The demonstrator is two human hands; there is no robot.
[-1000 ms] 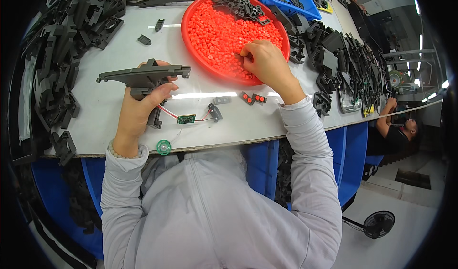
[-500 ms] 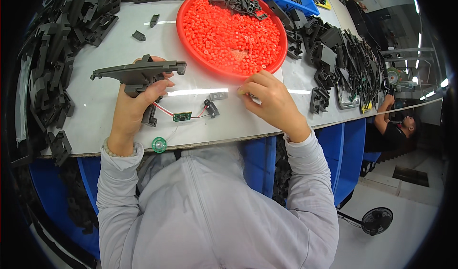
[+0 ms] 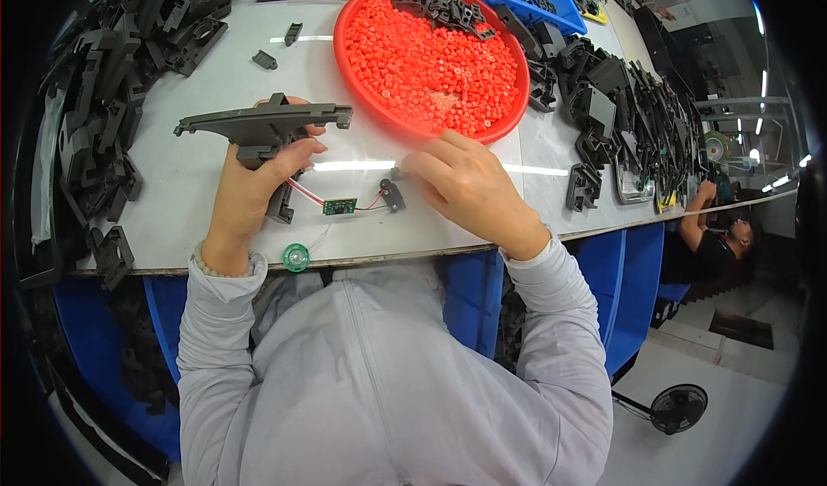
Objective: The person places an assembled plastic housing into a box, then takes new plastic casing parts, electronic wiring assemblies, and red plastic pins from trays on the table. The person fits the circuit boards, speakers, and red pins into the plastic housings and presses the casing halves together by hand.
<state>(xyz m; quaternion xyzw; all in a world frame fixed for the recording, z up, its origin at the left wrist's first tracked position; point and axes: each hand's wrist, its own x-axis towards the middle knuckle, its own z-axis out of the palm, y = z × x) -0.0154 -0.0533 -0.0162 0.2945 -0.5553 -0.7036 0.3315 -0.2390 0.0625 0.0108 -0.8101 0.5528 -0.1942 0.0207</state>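
Note:
My left hand (image 3: pixel 245 193) grips a long dark grey plastic housing (image 3: pixel 267 128), holding it above the white table. Red and white wires run from under the housing to a small green circuit board (image 3: pixel 339 206). Wires join that board to a small black part (image 3: pixel 392 196), and a green-rimmed round disc (image 3: pixel 295 258) lies by the table's front edge. My right hand (image 3: pixel 469 184) is closed and slightly blurred, its fingertips down beside the black part. They largely cover a small grey flat piece (image 3: pixel 396 173); whether they pinch it or something else is hidden.
A red round tray (image 3: pixel 345 64) of small red caps stands ahead, with black parts on its far side. Dark plastic parts heap up at left (image 3: pixel 103 124) and right (image 3: pixel 603 107). A blue bin (image 3: pixel 573 21) is behind. Another person (image 3: pixel 728 232) sits at far right.
My right hand has moved left and slightly toward me, from the tray's near edge onto the small grey piece. My left hand keeps its hold on the housing. The whole view has shifted slightly.

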